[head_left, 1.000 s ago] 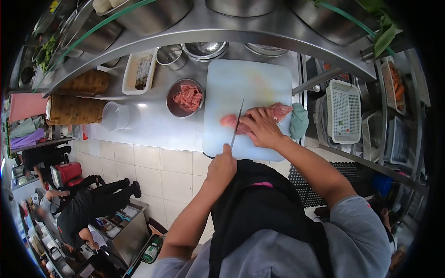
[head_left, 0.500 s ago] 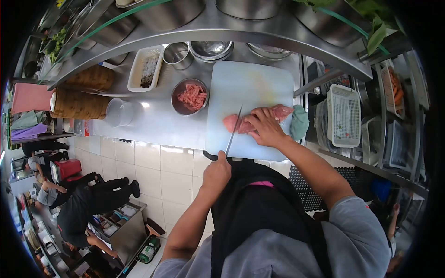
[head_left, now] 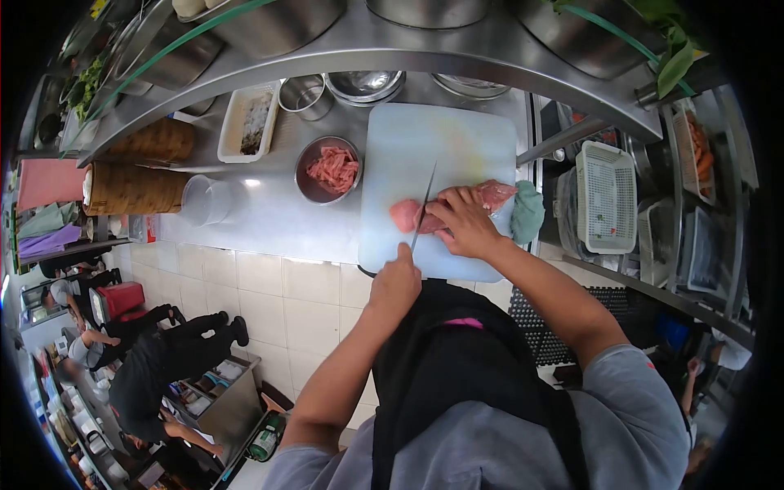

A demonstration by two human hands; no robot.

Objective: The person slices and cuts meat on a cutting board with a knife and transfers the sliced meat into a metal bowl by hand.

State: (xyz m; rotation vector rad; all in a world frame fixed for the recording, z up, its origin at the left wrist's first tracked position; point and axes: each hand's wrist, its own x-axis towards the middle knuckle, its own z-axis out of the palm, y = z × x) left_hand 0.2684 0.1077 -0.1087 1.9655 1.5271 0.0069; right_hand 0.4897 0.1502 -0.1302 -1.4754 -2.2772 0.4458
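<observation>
- Steel counter (head_left: 261,224): main support; surface shiny.
- White cutting board (head_left: 408,139) flat on counter; raw meat (head_left: 496,194) lies across its lower right.
- Green cloth (head_left: 527,214) bunched, touching board's right edge.
- Left of board, near it: steel bowl (head_left: 309,188).
- Behind that bowl: white tray (head_left: 233,122), steel pot (head_left: 304,108), nested bowls (head_left: 365,86).
- Further left: clear plastic container (head_left: 204,201), just beside bamboo steamers (head_left: 131,189).
- Overhead steel shelf (head_left: 384,62): carries large pots (head_left: 273,28).
- Tiled floor (head_left: 310,298): black perforated mat (head_left: 535,331) lies at right.
</observation>
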